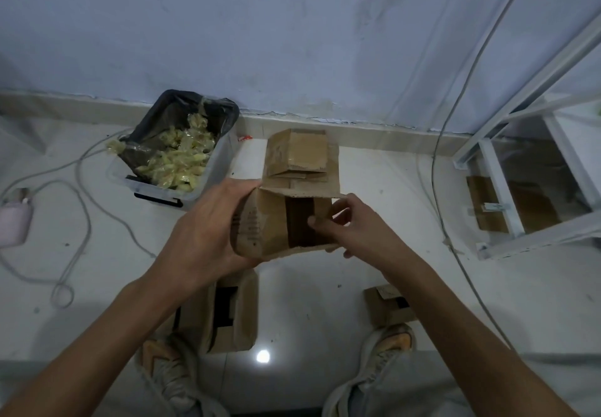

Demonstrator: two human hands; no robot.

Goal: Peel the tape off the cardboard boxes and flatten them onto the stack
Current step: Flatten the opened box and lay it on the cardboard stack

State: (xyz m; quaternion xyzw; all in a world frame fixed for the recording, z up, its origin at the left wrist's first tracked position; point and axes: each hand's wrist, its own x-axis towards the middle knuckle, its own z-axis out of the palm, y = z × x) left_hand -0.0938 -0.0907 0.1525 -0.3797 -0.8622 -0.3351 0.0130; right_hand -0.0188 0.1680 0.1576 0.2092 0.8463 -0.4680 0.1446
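Sneakers point(383, 345) down at the bottom of my view, planted on the white tile floor point(309, 286), with one cardboard box point(234, 312) lying by my left foot and a smaller box point(387, 306) near my right one, partly hidden under my arm. Up above those I've got the box I'm working on point(279, 221) held off the floor between both hands. My left hand point(208, 231) has its grip wrapped around the left side of it, fingers curled under the edge. My right hand point(354, 224) is pinching the right side, thumb pressed on the front next to a dark strip running down the panel; can't tell if that's tape. Its top flap is sticking out flat toward the wall. Just behind it sits the stack of flattened cardboard point(299, 156) on the floor near the baseboard. Left of the stack there's a clear plastic bin point(201, 182) lined with a black bag, full of balled-up yellowish tape point(175, 163). White cables point(78, 208) loop across the floor on the left, and a white metal frame point(527, 169) stands off to the right.
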